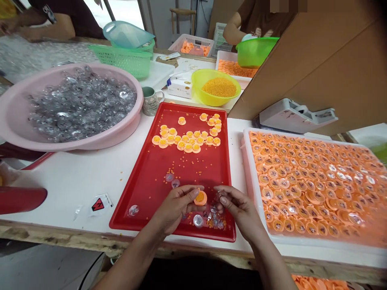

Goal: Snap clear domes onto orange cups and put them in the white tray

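Observation:
Both my hands are low over a red plastic tray. My left hand pinches a round orange disc with a yellow centre. My right hand sits just to its right, fingertips on a clear plastic dome. More clear domes lie in a loose heap under my hands, partly hidden by them. Finished orange-and-yellow discs form a group at the tray's far end. Small orange beads are scattered across the tray.
A pink basin of clear domes stands to the left. A white tray of orange discs lies to the right. Beyond are a yellow bowl of beads and a mug. A co-worker's arm shows at the back.

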{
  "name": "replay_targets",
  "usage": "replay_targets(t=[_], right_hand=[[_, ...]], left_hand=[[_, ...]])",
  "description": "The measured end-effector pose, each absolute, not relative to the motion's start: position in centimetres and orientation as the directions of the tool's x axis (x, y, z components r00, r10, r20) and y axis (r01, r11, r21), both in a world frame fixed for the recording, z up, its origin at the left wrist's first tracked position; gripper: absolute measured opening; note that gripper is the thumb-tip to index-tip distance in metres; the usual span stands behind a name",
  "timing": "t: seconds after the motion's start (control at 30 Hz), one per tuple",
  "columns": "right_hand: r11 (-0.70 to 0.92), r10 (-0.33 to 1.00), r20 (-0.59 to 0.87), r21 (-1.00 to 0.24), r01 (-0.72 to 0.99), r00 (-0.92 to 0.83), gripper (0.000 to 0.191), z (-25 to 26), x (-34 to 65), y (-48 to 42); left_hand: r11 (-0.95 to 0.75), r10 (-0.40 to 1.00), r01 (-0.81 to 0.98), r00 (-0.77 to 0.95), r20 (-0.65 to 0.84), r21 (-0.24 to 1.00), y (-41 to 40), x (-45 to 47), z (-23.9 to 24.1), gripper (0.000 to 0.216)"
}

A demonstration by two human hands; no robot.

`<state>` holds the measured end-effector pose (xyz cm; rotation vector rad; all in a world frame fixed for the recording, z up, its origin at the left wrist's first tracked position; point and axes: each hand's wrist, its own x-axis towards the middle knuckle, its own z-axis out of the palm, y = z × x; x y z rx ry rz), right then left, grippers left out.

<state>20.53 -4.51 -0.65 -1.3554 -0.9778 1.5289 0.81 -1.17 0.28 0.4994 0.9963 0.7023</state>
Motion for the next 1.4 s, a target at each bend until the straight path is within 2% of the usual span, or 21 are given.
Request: replay_targets(t=[0.1,0.17,0.27,0.4,0.5,0.6,0.67,0.73,0.83,0.9,1.0,1.2,1.3,1.4], right_hand=[[-0.346,0.936,-0.338,-0.935,-0.076,-0.095,0.023,-0.1,20.5,-4.2],[-0.306,0.944,-0.306,-0.952,0.016,-0.127,0.016,0.4,20.6,-3.9],[-0.154,0.953,-0.205,-0.962,0.227,-0.222,0.013,1.0,20.5,-3.3],[0.024,0.932,-0.113,-0.929,0.369,-0.346,0.02,1.8,19.9,-2.7],[0.216,0.916,0.0,-0.841,0.496,-0.4,0.024,2.0,19.4,-2.5],[0.301,0.911,0.061,-0.774,0.557,-0.408,0.028,1.9,18.9,-2.6],[0.284,0.935,0.098,-0.783,0.554,-0.341,0.026,1.7,18.5,-3.0],[0.194,0.977,0.109,-0.802,0.566,-0.182,0.019,1.5,18.0,-3.7],[0.002,0.999,0.023,-0.854,0.52,0.035,0.005,1.0,17.3,-4.9],[-0.066,0.997,-0.038,-0.898,0.436,0.073,0.005,0.6,17.1,-5.8],[-0.026,0.996,0.007,-0.926,0.377,0.086,0.011,0.5,17.2,-6.5],[0.121,0.978,0.182,-0.887,0.445,0.098,0.011,1.4,17.3,-6.7],[0.113,0.982,0.163,-0.912,0.395,0.094,0.01,1.3,17.0,-6.8],[0.069,0.987,0.109,-0.949,0.307,0.116,0.007,1.1,16.9,-6.8]], left_hand=[[0.672,0.737,-0.274,0.344,-0.582,0.688,-1.2,0.9,0.7,0.037],[0.667,0.739,-0.226,0.324,-0.591,0.71,-1.2,1.0,1.0,0.036],[0.649,0.747,-0.138,0.302,-0.592,0.748,-1.3,1.1,1.4,0.036],[0.572,0.783,-0.064,0.341,-0.521,0.818,-1.5,1.7,1.4,0.034],[0.549,0.776,-0.047,0.4,-0.488,0.834,-1.6,2.0,1.2,0.032],[0.539,0.771,-0.038,0.425,-0.475,0.841,-1.6,1.9,1.3,0.028],[0.521,0.772,-0.023,0.44,-0.46,0.853,-1.6,1.8,1.3,0.019],[0.494,0.795,-0.017,0.415,-0.444,0.869,-1.6,1.7,1.3,0.018],[0.426,0.867,-0.009,0.29,-0.405,0.905,-1.8,1.8,1.4,0.021],[0.371,0.9,-0.005,0.247,-0.359,0.928,-1.9,2.0,1.6,0.02],[0.276,0.93,-0.005,0.253,-0.266,0.961,-2.3,2.1,2.0,0.017],[0.028,0.969,0.076,0.244,-0.046,0.997,-2.8,2.0,2.4,0.013],[-0.113,0.967,0.068,0.238,0.093,0.991,-3.1,2.2,2.1,0.013],[-0.055,0.982,0.017,0.181,0.051,0.998,-3.4,2.5,1.9,0.023]])
